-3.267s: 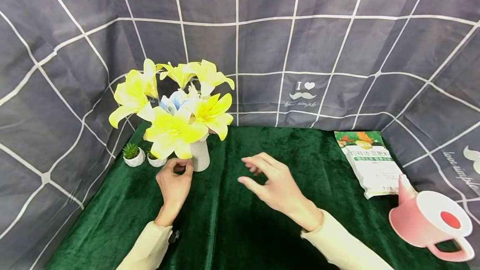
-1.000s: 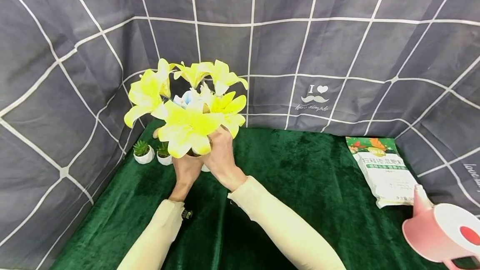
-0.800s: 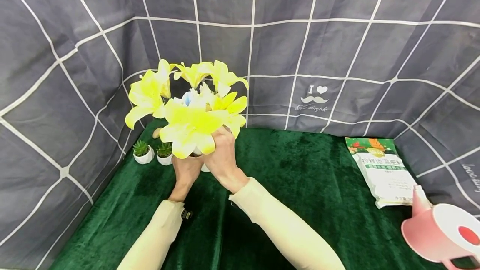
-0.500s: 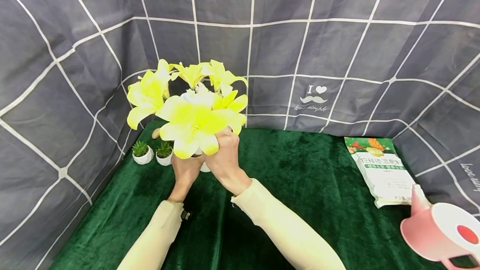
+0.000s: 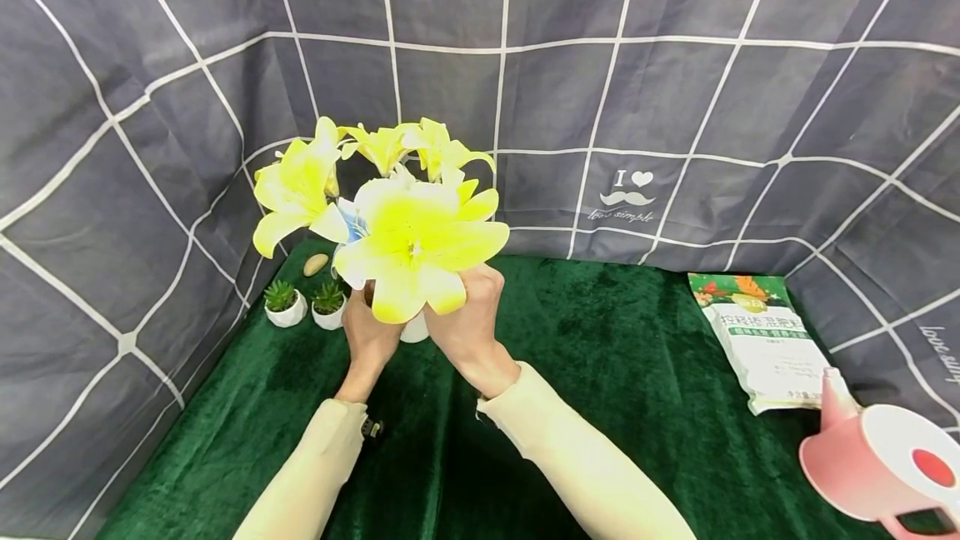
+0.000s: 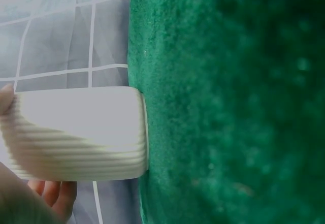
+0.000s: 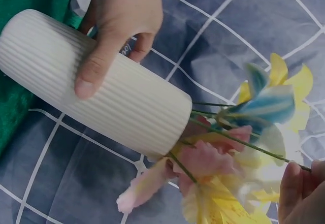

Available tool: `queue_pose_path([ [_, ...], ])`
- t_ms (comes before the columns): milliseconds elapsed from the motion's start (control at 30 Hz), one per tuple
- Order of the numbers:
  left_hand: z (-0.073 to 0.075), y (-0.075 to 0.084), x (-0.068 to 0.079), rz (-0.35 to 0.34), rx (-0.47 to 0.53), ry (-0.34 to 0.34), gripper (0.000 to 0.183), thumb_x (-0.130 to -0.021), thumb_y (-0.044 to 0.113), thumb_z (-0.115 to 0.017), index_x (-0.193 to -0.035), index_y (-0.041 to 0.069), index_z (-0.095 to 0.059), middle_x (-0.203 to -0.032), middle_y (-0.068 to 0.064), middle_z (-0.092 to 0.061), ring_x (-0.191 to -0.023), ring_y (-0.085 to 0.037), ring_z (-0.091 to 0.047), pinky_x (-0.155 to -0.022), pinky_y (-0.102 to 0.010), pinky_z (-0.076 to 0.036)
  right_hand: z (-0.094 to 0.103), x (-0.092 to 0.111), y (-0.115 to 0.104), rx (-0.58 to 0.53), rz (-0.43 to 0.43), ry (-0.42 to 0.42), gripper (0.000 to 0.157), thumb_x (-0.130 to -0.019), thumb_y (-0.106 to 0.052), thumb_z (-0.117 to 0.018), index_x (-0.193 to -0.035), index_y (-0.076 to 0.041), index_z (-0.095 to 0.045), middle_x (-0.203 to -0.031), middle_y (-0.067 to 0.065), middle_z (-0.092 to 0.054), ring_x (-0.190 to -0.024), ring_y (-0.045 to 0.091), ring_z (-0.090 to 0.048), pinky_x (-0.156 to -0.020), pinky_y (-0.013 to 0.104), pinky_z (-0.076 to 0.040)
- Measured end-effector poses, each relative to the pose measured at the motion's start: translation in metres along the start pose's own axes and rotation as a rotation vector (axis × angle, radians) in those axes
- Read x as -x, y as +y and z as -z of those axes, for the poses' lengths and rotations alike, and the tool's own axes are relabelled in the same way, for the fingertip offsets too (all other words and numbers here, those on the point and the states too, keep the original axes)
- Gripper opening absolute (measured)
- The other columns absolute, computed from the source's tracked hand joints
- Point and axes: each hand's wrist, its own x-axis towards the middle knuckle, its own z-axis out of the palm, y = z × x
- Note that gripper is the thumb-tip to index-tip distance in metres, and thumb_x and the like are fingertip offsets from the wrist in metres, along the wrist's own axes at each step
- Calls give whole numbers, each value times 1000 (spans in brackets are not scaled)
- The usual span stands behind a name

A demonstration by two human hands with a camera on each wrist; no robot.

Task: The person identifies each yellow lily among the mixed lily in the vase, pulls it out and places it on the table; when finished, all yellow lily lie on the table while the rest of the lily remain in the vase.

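Note:
A white ribbed vase (image 5: 415, 330) stands on the green cloth, holding several yellow lilies (image 5: 296, 182) plus blue and pink flowers. My left hand (image 5: 369, 340) grips the vase, thumb laid along its side in the right wrist view. In the left wrist view, fingertips (image 6: 63, 196) show under the vase (image 6: 76, 132), whose base meets the cloth. My right hand (image 5: 472, 323) pinches the green stem (image 7: 244, 141) of a flower near the vase mouth. The large front lily (image 5: 412, 248) faces the head camera and covers most of the vase and part of both hands.
Two small potted succulents (image 5: 285, 304) and a tan stone (image 5: 316, 265) lie left of the vase. At the right are a white and green bag (image 5: 765, 340) and a pink watering can (image 5: 855, 461). A grey checked curtain (image 5: 675, 107) encloses the back and sides.
My right hand came from over the cloth to the flower's stem, and my left from beside the vase onto it. In the last second the front lily has shifted right with my right hand.

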Motion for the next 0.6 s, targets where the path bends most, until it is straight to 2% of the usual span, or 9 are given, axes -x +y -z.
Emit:
queue_pose_path([
  [100,0,1,2,39,61,14,35,-83,25,-82,-105,9,-61,-95,-10,-64,-84,-20,-60,-73,-31,-47,7,-2,-1,-18,8,10,40,-87,-2,-73,-55,-9,-49,-48,7,-42,-46,18,-48,-47,25,-33],
  [200,-1,3,3,52,79,12,39,-80,26,-85,-107,11,-60,-97,-7,-65,-86,-17,-63,-72,-24,-50,15,-4,-3,-86,-19,13,43,-94,-19,-71,-57,-7,-52,-49,7,-42,-47,17,-46,-50,24,-33],
  [267,-2,3,3,58,84,6,47,-77,30,-88,-112,14,-61,-102,-5,-66,-90,-16,-65,-74,-22,-51,21,-6,-6,-198,-86,15,50,-96,-32,-69,-58,-4,-51,-49,7,-40,-49,16,-45,-54,20,-35],
  [300,-2,3,2,58,81,5,52,-75,32,-90,-116,16,-61,-104,-5,-66,-92,-16,-66,-75,-22,-52,24,-7,-7,-205,-107,18,54,-97,-36,-66,-56,-4,-48,-48,7,-37,-48,14,-41,-55,18,-33],
  [367,-3,2,2,57,72,3,60,-73,36,-91,-121,18,-61,-107,-3,-67,-95,-16,-67,-76,-22,-53,31,-11,-10,-198,-160,12,45,-94,-29,-72,-62,-1,-58,-50,8,-48,-50,13,-48,-59,14,-40],
  [433,-4,1,1,52,75,5,64,-71,38,-93,-123,19,-61,-109,-3,-67,-95,-16,-67,-76,-21,-52,40,-15,-13,-81,-157,1,37,-93,-26,-74,-67,-1,-65,-54,8,-57,-52,13,-56,-59,16,-46],
  [500,-5,1,1,49,77,11,65,-70,36,-93,-124,18,-61,-109,-3,-67,-96,-16,-67,-77,-23,-52,50,-20,-15,13,-155,1,23,-91,-22,-76,-80,-2,-72,-65,10,-69,-60,14,-66,-64,19,-53],
  [533,-5,0,0,49,79,13,65,-70,36,-93,-124,18,-61,-110,-3,-67,-97,-16,-67,-79,-25,-53,54,-22,-16,-13,-179,2,18,-89,-19,-78,-89,-1,-75,-73,12,-74,-68,15,-72,-69,24,-57],
  [600,-5,1,0,48,88,15,65,-70,35,-93,-124,17,-61,-111,-4,-68,-99,-17,-67,-83,-31,-54,62,-26,-16,-101,-219,17,21,-90,-21,-76,-93,0,-75,-77,14,-75,-72,15,-74,-72,29,-60],
])
